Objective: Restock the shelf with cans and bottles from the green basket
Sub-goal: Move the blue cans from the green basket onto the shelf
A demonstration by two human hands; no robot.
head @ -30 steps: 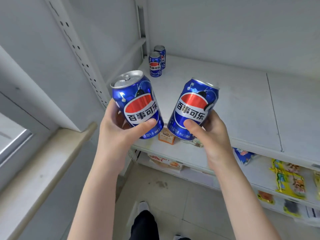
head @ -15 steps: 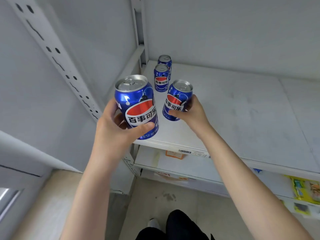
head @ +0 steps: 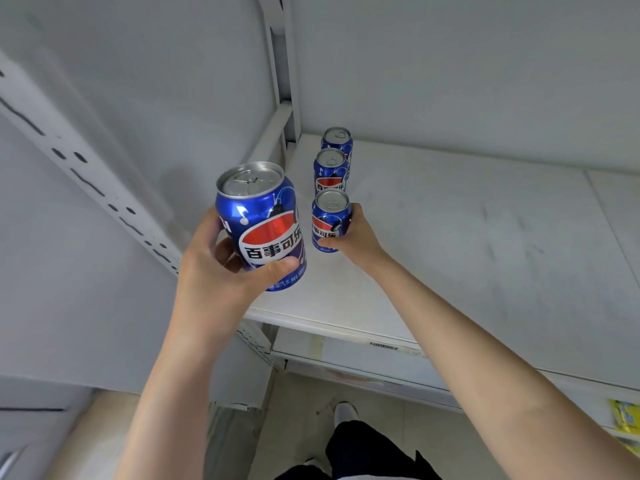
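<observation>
My left hand (head: 221, 275) grips a blue cola can (head: 259, 220) upright in the air, just off the left front corner of the white shelf (head: 467, 244). My right hand (head: 356, 233) holds a second blue can (head: 329, 220) standing upright on the shelf board. That can stands at the front of a row with two more blue cans, the middle one (head: 329, 169) and the back one (head: 337, 140) near the rear wall. The green basket is out of view.
A perforated white upright (head: 114, 199) runs diagonally at the left, and a rear post (head: 280, 64) rises behind the cans. A lower shelf (head: 381, 358) sits below, with yellow packets (head: 625, 415) at the far right. My shoe (head: 344, 412) is on the floor.
My right hand has carried its can forward onto the shelf and set it down in front of the two standing cans. The left hand kept its can near the shelf's corner.
</observation>
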